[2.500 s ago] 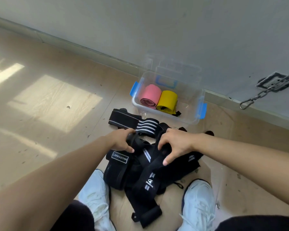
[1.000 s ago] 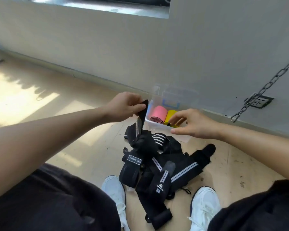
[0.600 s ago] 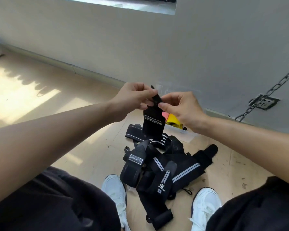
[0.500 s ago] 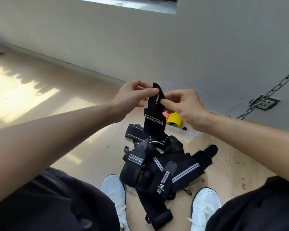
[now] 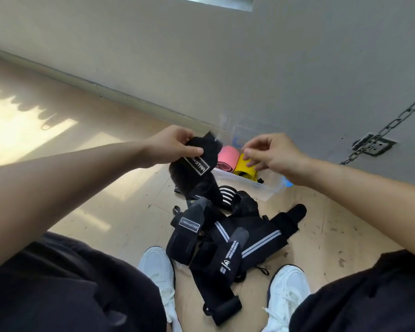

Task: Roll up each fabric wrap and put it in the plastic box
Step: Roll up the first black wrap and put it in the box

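A pale wooden floor (image 5: 86, 164) runs up to a grey wall (image 5: 297, 68), with a patch of sunlight lying on the boards at the left; on the floor between two white shoes (image 5: 288, 291) sits a tangled pile of black wraps (image 5: 225, 238), some with white stripes and small printed labels; just beyond the pile, against the wall, stands the clear plastic box (image 5: 254, 185), and inside it a pink roll (image 5: 228, 156) and a yellow roll (image 5: 246, 165) lie side by side, touching; above the near-left corner of the box the left hand (image 5: 175, 147) holds a black wrap (image 5: 194, 168) in the air, thumb and fingers pinching its upper end, while the rest hangs down loosely toward the pile; the right hand (image 5: 271, 152) hovers apart from that wrap, over the box, its grip loosely spread and holding nothing, the fingertips just in front of the yellow roll; at the far right a metal chain (image 5: 391, 125) hangs across a wall socket (image 5: 374, 144).
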`<state>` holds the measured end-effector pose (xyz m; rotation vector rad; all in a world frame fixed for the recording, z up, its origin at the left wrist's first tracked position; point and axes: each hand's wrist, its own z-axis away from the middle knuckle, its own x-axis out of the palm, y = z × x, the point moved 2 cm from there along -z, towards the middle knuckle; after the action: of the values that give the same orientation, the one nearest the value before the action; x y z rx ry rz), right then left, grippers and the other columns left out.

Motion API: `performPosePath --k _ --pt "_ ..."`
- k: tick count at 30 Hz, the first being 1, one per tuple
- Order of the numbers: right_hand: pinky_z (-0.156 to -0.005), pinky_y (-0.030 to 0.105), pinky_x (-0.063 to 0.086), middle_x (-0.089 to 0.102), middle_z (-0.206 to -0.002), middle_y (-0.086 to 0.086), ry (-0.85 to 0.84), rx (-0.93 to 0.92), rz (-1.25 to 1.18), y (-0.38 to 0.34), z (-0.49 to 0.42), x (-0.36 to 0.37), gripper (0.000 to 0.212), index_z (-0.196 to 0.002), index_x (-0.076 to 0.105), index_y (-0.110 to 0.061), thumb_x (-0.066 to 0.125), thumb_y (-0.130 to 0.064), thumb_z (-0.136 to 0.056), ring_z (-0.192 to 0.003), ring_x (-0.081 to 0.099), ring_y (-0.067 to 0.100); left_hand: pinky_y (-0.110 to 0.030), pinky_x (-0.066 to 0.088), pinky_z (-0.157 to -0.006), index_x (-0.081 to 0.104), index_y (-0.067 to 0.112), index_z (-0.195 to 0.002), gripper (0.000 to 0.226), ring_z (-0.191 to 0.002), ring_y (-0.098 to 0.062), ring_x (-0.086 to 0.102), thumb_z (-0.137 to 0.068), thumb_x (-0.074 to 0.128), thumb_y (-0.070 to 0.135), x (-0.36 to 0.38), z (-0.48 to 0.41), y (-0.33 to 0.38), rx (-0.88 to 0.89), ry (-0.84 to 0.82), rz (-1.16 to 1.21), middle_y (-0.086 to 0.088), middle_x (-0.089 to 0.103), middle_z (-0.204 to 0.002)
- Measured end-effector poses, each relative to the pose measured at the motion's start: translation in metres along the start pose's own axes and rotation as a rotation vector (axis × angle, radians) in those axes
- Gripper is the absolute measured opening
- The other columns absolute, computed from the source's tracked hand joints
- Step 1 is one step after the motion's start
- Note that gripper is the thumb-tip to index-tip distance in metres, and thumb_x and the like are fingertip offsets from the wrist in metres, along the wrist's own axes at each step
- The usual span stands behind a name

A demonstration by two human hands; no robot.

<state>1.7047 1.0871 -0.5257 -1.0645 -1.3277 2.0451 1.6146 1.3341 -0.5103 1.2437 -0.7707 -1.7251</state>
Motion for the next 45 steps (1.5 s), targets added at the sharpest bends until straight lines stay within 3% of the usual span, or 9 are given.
performPosePath --k 7,11,18,20,23,27,35,38,45 --pt "-0.062 0.022 0.051 0.072 -0.093 0.009 -0.409 0.231 0.598 0.089 -0.004 0.005 0.017 -0.108 0.071 -0.008 0.07 -0.014 -0.092 -0.073 0.064 0.017 -0.03 0.053 -0.074 0.067 0.013 -0.095 0.003 -0.083 -0.019 0.07 -0.097 0.068 0.011 -0.002 -0.001 -0.035 -0.101 -0.161 -0.186 -0.002 0.075 -0.09" --pt "-0.087 0.028 0.052 0.067 -0.122 0.013 -0.375 0.304 0.721 0.14 -0.019 0.015 0.039 -0.125 0.064 -0.008 0.074 -0.024 -0.091 -0.104 0.065 0.023 -0.047 0.056 -0.084 0.067 0.012 -0.097 0.003 -0.092 -0.032 0.07 -0.097 0.07 0.014 -0.005 -0.009 -0.046 -0.114 -0.157 -0.241 -0.011 0.074 -0.096" --pt "-0.121 0.04 0.029 0.017 -0.167 0.009 -0.426 0.423 0.646 0.208 -0.003 0.05 0.114 -0.161 -0.004 -0.019 0.08 -0.031 -0.085 -0.15 0.027 0.03 -0.043 0.056 -0.084 0.067 0.012 -0.102 0.007 -0.096 -0.031 0.07 -0.096 0.07 0.016 0.005 -0.021 -0.056 -0.133 -0.195 -0.321 -0.011 0.074 -0.101" --pt "-0.112 0.036 0.042 0.041 -0.155 0.008 -0.406 0.434 0.607 0.215 0.008 0.057 0.113 -0.161 -0.006 -0.026 0.078 -0.02 -0.086 -0.135 0.048 0.028 -0.048 0.057 -0.089 0.068 0.013 -0.104 0.01 -0.098 -0.029 0.071 -0.096 0.07 0.018 0.009 -0.023 -0.058 -0.139 -0.218 -0.337 -0.009 0.075 -0.101" --pt "-0.087 0.028 0.051 0.062 -0.1 -0.001 -0.302 0.343 0.474 0.208 0.012 0.063 0.085 -0.156 0.032 -0.022 0.077 -0.008 -0.085 -0.089 0.061 0.012 -0.052 0.057 -0.091 0.069 0.016 -0.104 0.01 -0.097 -0.028 0.071 -0.096 0.071 0.02 0.013 -0.026 -0.058 -0.145 -0.251 -0.341 -0.005 0.076 -0.1" --pt "-0.073 0.013 0.042 0.067 -0.087 -0.016 -0.282 0.168 0.358 0.171 0.008 0.074 0.027 -0.105 0.076 -0.018 0.081 -0.007 -0.081 -0.069 0.057 -0.009 -0.047 0.058 -0.089 0.068 0.016 -0.104 0.01 -0.097 -0.027 0.07 -0.096 0.07 0.022 0.018 -0.03 -0.055 -0.14 -0.252 -0.381 -0.005 0.075 -0.1" --pt "-0.081 0.029 0.054 0.07 -0.094 0.006 0.095 0.076 -0.181 0.108 -0.014 0.063 0.023 -0.099 0.074 -0.011 0.073 0.007 -0.084 -0.082 0.061 0.013 -0.028 0.045 -0.065 0.063 0.018 -0.1 0.008 -0.089 -0.024 0.063 -0.096 0.069 0.022 0.01 -0.038 -0.051 -0.119 -0.11 -0.557 -0.004 0.067 -0.094" --pt "-0.087 0.029 0.055 0.068 -0.106 0.008 0.021 0.185 -0.429 0.107 -0.023 0.055 0.029 -0.116 0.068 -0.01 0.065 0.006 -0.091 -0.094 0.064 0.016 -0.032 0.05 -0.069 0.063 0.02 -0.1 0.009 -0.089 -0.025 0.063 -0.095 0.07 0.023 0.002 -0.038 -0.057 -0.137 -0.069 -0.585 -0.005 0.066 -0.096" --pt "-0.101 0.027 0.045 0.057 -0.139 0.005 -0.286 0.217 0.134 0.139 -0.013 0.036 0.058 -0.14 0.055 -0.019 0.078 -0.013 -0.087 -0.122 0.057 0.016 -0.031 0.047 -0.067 0.064 0.019 -0.1 0.009 -0.088 -0.025 0.064 -0.095 0.071 0.022 0.003 -0.037 -0.064 -0.141 -0.098 -0.584 -0.003 0.067 -0.093"
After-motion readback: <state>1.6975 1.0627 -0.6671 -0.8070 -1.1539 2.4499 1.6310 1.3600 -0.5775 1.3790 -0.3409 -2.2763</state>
